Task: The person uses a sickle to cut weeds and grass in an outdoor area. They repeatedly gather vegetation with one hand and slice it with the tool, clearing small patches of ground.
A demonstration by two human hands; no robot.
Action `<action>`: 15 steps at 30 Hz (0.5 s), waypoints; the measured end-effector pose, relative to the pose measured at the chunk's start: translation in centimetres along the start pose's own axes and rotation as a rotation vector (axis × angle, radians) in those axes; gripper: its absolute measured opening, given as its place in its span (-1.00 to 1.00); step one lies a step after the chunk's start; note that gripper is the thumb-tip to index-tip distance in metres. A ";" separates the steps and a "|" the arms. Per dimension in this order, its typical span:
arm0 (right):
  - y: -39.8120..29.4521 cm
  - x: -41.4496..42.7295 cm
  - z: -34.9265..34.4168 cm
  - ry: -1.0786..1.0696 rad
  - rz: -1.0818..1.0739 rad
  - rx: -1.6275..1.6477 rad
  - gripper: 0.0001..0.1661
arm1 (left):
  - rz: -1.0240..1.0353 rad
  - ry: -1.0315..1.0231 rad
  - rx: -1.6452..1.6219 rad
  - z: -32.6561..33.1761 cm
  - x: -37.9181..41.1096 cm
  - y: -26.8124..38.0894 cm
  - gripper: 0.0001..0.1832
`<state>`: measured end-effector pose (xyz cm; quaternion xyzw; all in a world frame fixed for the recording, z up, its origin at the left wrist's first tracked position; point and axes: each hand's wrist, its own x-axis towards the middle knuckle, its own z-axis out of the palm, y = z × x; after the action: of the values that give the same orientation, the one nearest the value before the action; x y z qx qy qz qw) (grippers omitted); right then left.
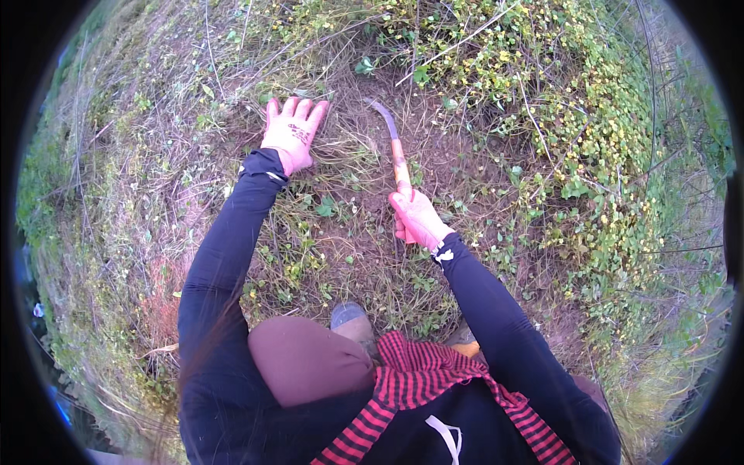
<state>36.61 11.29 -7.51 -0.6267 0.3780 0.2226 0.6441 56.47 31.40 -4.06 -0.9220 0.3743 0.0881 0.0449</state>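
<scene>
My right hand (pixel 419 218), in a pink work glove, grips the lower end of a sickle's orange handle (pixel 401 163). The sickle's narrow curved blade (pixel 385 118) points away from me, its tip bent to the left over bare soil. To the left, my left hand (pixel 292 132) wears a matching glove with dark print on its back. Its palm faces down and its fingers are spread over a heap of pulled or cut weeds (pixel 343 148). Nothing shows in its grasp, though the palm side is hidden.
Low plants with yellowing leaves (pixel 604 168) grow densely on the right. Dry stalks (pixel 459 43) stick out at the top. My boot (pixel 350 321) and bent knee (pixel 311 357) are close below. A red-and-black striped cloth (pixel 418 372) hangs before my body.
</scene>
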 end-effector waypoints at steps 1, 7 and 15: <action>-0.9 0.7 0.7 -0.085 0.025 -0.051 -0.73 | 0.079 0.040 0.048 -0.8 0.2 0.9 0.23; 6.5 -6.3 2.5 0.013 0.096 -0.169 -0.63 | 0.250 -0.289 0.268 4.3 8.1 0.6 0.37; 1.2 -4.7 1.7 -0.138 0.124 -0.141 -0.71 | 0.076 -0.477 0.243 6.8 8.3 -0.5 -0.05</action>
<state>33.17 13.93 -4.80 -0.6290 0.3542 0.3307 0.6079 61.83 27.11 -12.31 -0.8484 0.3953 0.2589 0.2388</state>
